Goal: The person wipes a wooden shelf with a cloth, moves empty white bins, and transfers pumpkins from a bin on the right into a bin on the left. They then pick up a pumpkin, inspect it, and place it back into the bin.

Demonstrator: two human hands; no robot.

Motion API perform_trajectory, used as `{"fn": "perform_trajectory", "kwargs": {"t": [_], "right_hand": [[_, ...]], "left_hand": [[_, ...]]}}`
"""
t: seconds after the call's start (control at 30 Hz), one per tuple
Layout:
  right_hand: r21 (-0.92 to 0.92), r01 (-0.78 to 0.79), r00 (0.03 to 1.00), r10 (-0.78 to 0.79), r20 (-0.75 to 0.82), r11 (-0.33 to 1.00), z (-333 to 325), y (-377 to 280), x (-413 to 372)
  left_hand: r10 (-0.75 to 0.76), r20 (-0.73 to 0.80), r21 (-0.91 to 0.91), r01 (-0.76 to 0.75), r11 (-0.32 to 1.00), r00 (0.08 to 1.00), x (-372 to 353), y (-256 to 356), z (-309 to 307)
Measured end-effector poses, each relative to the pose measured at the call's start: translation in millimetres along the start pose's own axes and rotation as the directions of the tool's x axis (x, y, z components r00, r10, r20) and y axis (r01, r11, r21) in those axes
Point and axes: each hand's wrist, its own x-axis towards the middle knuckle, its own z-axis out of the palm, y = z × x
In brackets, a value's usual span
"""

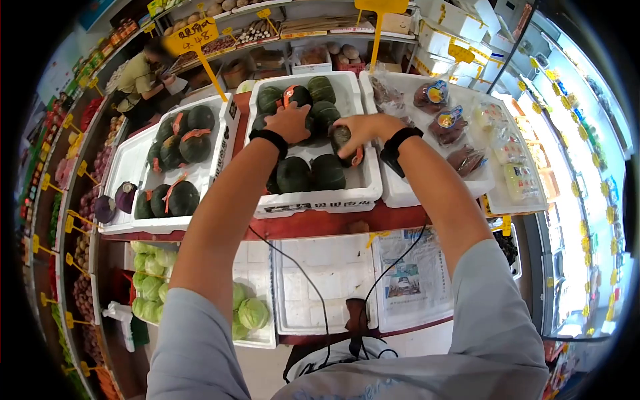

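Observation:
A white foam box (313, 205) in the middle holds several dark green kabocha squashes, some with orange bands. Among the rear ones, my left hand (289, 123) has its fingers curved over a kabocha squash, mostly hidden beneath it. At the box's right side, my right hand (368, 132) grips another kabocha squash (341, 140) between thumb and fingers; an orange band shows below it. A banded squash (297, 95) sits just beyond my left fingers. Two bare-topped squashes, a front left one (293, 175) and a front right one (328, 173), lie near the front wall.
To the left stands a foam box (223, 143) of banded squashes, with purple eggplants (125, 196) beside it. A tray (400, 193) of bagged produce is on the right. Cabbages (252, 313) lie below. A yellow price sign (193, 37) rises behind; a person (138, 80) is at the back left.

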Motion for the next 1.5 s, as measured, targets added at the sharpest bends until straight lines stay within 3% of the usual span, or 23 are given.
{"fn": "perform_trajectory", "kwargs": {"t": [0.07, 0.13, 0.17, 0.27, 0.3, 0.43, 0.5, 0.6, 0.73, 0.8, 0.87, 0.97, 1.07, 1.13, 1.27, 1.33, 1.37, 1.4, 1.43, 1.47, 1.5], "right_hand": [[0.037, -0.139, 0.979, 0.143, -0.142, 0.99, -8.1, -14.0, 11.7], [0.074, -0.062, 0.888, 0.089, -0.452, 0.995, -4.5, -6.6, 38.2], [0.054, -0.034, 0.873, 0.056, -0.484, 0.998, -2.0, -1.2, 51.5], [-0.108, -0.092, 0.91, 0.039, -0.413, 0.99, 12.6, 2.8, 74.0], [-0.072, -0.157, 0.906, 0.115, -0.408, 0.985, 18.2, 1.4, 80.3], [-0.061, -0.147, 0.897, 0.107, -0.428, 0.987, 25.0, 5.0, 78.5], [0.079, -0.188, 0.892, 0.204, -0.403, 0.979, 22.3, 2.2, 73.5], [0.047, -0.113, 0.867, 0.121, -0.484, 0.993, 28.7, 7.5, 73.2], [-0.004, -0.12, 0.851, 0.101, -0.515, 0.993, 32.5, 8.3, 73.4], [0.071, -0.045, 0.832, 0.077, -0.549, 0.996, 34.0, 16.6, 75.3], [0.09, -0.038, 0.835, 0.081, -0.544, 0.995, 34.6, 19.8, 75.1], [0.077, -0.045, 0.825, 0.081, -0.56, 0.996, 36.6, 16.4, 68.5], [0.077, -0.095, 0.822, 0.122, -0.556, 0.992, 30.2, 5.4, 48.3], [0.031, -0.15, 0.9, 0.15, -0.41, 0.988, 22.9, -1.1, 36.8], [0.008, 0.047, 0.831, -0.034, -0.555, 0.999, 35.4, 4.1, -2.1], [0.177, 0.212, 0.782, -0.058, -0.621, 0.961, 46.4, -26.8, -63.5], [0.242, 0.304, 0.753, -0.078, -0.653, 0.921, 53.3, -41.3, -95.8], [0.277, 0.409, 0.714, -0.116, -0.69, 0.869, 68.7, -41.8, -123.8], [0.372, 0.32, 0.762, -0.003, -0.648, 0.871, 93.0, -39.9, -157.0], [0.447, 0.231, 0.789, 0.102, -0.606, 0.864, 114.9, -36.5, -191.4], [0.554, 0.382, 0.745, 0.108, -0.658, 0.739, 149.6, -18.7, -214.9]], "left_hand": [[0.013, 0.09, -0.052, -0.008, 0.999, 0.996, 2.9, -26.9, 12.3], [0.058, 0.119, 0.045, -0.064, 0.997, 0.991, 1.2, -42.8, 25.0], [0.02, 0.151, 0.079, -0.032, 0.996, 0.988, -8.8, -34.0, 15.5], [-0.07, 0.046, 0.032, 0.069, 0.997, 0.996, -7.9, -22.8, 22.4], [0.024, -0.044, 0.048, -0.021, 0.999, 0.999, 8.6, -34.1, 35.1], [0.012, -0.009, 0.065, -0.011, 0.998, 1.0, 33.0, -47.3, 44.6], [-0.011, 0.023, 0.047, 0.01, 0.999, 1.0, 38.9, -51.9, 42.6], [-0.012, 0.033, 0.001, 0.012, 1.0, 0.999, 43.1, -63.6, 58.8], [0.125, -0.123, 0.122, -0.11, 0.986, 0.985, 29.0, -71.2, 52.3], [0.151, -0.182, 0.153, -0.123, 0.98, 0.972, 13.5, -70.9, 31.8], [-0.164, 0.012, 0.147, 0.16, 0.976, 0.986, 2.9, -73.7, 16.9], [-0.068, -0.135, 0.184, 0.093, 0.979, 0.989, -4.0, -81.6, 16.9], [-0.043, -0.167, 0.188, 0.075, 0.979, 0.985, 3.8, -81.8, 22.8], [-0.026, -0.206, 0.185, 0.065, 0.981, 0.978, 6.6, -83.9, 27.5], [-0.004, -0.311, 0.048, 0.02, 0.999, 0.95, -3.6, -88.5, 33.2], [0.04, -0.363, -0.113, -0.086, 0.99, 0.931, -21.3, -90.1, 23.8], [0.048, -0.319, -0.107, -0.086, 0.99, 0.947, -29.3, -91.6, 37.3], [0.123, -0.531, -0.166, -0.245, 0.955, 0.839, -44.7, -103.2, 24.3], [0.012, -0.464, -0.36, -0.201, 0.911, 0.886, -72.9, -91.7, 5.2], [0.036, -0.559, -0.352, -0.277, 0.894, 0.828, -115.3, -77.0, -10.6], [0.01, -0.613, -0.427, -0.342, 0.837, 0.79, -151.5, -71.4, -13.0]]}}
